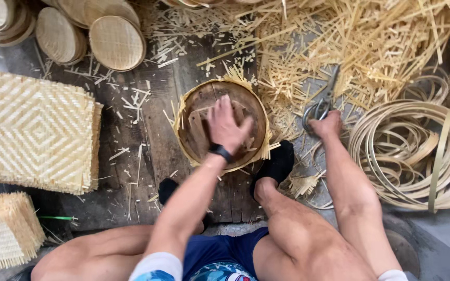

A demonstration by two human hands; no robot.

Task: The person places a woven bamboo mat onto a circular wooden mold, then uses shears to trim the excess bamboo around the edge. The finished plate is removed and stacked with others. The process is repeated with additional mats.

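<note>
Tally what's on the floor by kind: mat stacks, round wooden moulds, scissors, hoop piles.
Stacks of square woven mats: 2
Round wooden mould under the left hand: 1
Scissors at the right hand: 1
Pile of bamboo hoops: 1
Total: 5

Woven square mats (40,132) lay stacked left, round trays (116,42) above, coiled hoops (417,156) right, cut strips (371,41) scattered.

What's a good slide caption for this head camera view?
Left hand presses a round wooden mould onto woven bamboo while the right hand touches scissors.
</note>
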